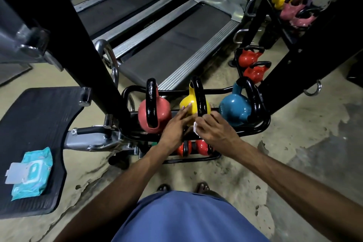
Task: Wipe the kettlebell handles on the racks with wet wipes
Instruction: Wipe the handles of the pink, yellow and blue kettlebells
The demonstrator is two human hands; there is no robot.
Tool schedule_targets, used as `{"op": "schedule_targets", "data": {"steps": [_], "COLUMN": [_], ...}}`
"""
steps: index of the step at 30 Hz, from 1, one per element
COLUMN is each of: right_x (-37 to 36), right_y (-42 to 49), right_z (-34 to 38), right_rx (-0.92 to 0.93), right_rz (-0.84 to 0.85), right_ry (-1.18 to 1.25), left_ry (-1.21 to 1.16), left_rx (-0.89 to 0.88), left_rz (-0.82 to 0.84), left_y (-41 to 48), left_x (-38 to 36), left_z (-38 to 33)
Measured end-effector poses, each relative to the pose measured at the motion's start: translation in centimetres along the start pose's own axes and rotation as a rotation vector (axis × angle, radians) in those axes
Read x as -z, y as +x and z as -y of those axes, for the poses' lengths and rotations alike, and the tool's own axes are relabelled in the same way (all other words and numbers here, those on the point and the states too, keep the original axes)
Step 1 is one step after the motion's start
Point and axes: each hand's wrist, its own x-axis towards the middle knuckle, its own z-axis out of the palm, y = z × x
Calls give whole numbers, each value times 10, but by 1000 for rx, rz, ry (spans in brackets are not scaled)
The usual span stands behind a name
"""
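Note:
A black rack [261, 124] carries a pink kettlebell [163, 112], a yellow kettlebell [188, 104] and a blue kettlebell [233, 106], each with a black handle. My left hand [174, 125] rests flat against the yellow bell's side, fingers apart. My right hand [214, 127] is closed around a white wet wipe [195, 126] at the lower end of the yellow bell's black handle [200, 98]. Most of the wipe is hidden in my fist. Two red kettlebells [202, 147] sit on the lower shelf under my wrists.
A teal pack of wet wipes [31, 175], its flap open, lies on a black rubber footplate [39, 124] at the left. A black machine post [94, 45] stands beside the rack. Treadmills [167, 45] lie behind. A mirror at the right reflects more kettlebells [253, 65].

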Motion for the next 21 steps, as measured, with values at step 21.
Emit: {"op": "schedule_targets", "data": {"steps": [21], "right_x": [3], "right_y": [43], "right_z": [-12], "right_rx": [-1388], "right_rz": [-86], "right_ry": [1704], "left_ry": [112], "left_rx": [-31], "left_rz": [77], "left_y": [4], "left_x": [10], "left_z": [-1]}}
